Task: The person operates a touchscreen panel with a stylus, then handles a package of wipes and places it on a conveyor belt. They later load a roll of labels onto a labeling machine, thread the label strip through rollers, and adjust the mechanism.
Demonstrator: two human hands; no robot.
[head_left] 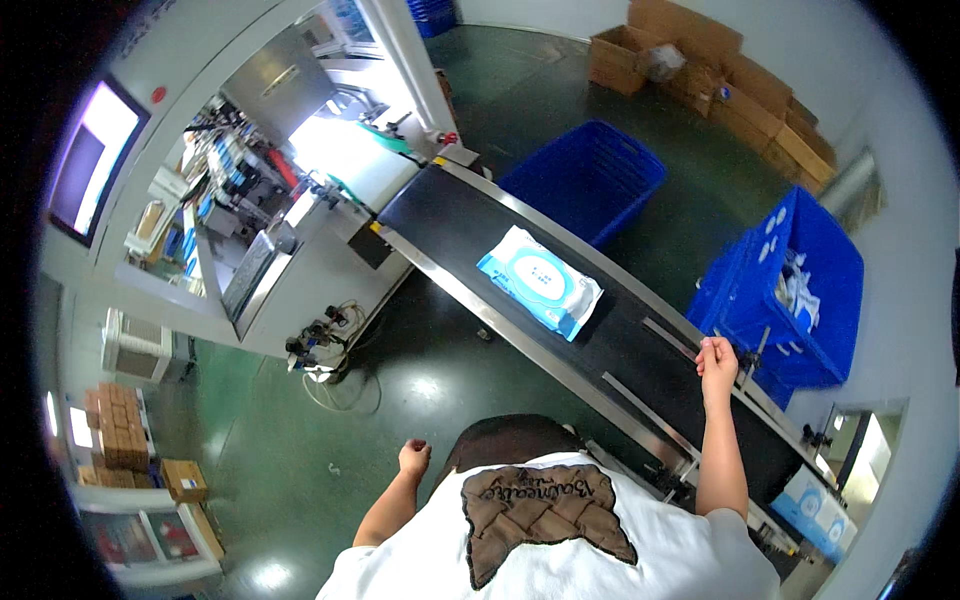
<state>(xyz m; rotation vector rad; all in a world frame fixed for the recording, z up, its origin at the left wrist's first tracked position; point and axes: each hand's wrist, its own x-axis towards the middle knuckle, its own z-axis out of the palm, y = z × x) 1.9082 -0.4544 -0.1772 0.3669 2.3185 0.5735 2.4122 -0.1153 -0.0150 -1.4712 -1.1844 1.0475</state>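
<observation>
A white and blue wet wipes pack (542, 282) lies flat on the black conveyor belt (440, 215), apart from both hands. My right hand (717, 368) hovers over the belt's far edge beside a thin metal guide rail (668, 338). Its fingers are curled together, and I see nothing in them; whether it touches the rail I cannot tell. Away from the belt, my left hand (415, 458) hangs over the floor, loosely closed, with nothing visible in it. A second wet wipes pack (812, 512) shows at the belt's lower right end.
Beyond the belt stand an open blue crate (590, 180) and stacked blue crates (835, 270) holding crumpled white packaging. A machine (300, 290) with a lit opening feeds the belt's upper left end. Cardboard boxes (745, 115) line the back wall; cables (345, 385) lie below the machine.
</observation>
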